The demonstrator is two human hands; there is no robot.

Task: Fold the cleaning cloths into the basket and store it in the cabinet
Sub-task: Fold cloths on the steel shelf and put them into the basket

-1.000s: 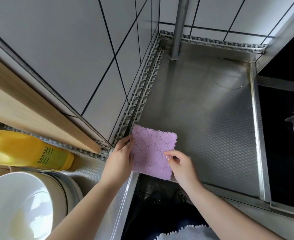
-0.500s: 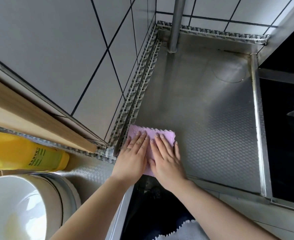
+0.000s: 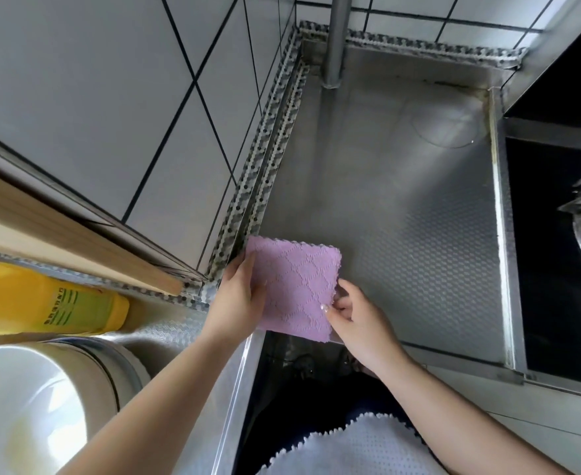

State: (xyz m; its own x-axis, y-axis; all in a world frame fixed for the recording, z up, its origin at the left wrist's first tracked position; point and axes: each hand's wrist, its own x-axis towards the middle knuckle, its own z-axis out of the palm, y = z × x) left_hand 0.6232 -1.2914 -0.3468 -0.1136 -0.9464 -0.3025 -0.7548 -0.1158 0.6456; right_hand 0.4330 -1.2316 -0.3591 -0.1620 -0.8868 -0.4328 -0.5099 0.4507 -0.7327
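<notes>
A small purple cleaning cloth (image 3: 296,286), folded into a square with a quilted pattern and zigzag edges, sits at the near left corner of the steel counter (image 3: 402,214). My left hand (image 3: 237,299) grips its left edge. On the right edge, near the bottom corner, my right hand (image 3: 357,313) pinches the cloth between thumb and fingers. A white cloth (image 3: 361,443) with a scalloped edge lies below, near my body. No basket or cabinet is in sight.
White tiled walls meet the counter on the left and at the back, where a metal pipe (image 3: 335,39) stands. A yellow bottle (image 3: 42,299) and a white bowl (image 3: 25,413) sit lower left. A black stove top (image 3: 563,255) with a glass lid lies on the right.
Half a second ago both palms pressed flat on the cloth. Now both hands have drawn to its edges and grip it, showing more of the purple surface.
</notes>
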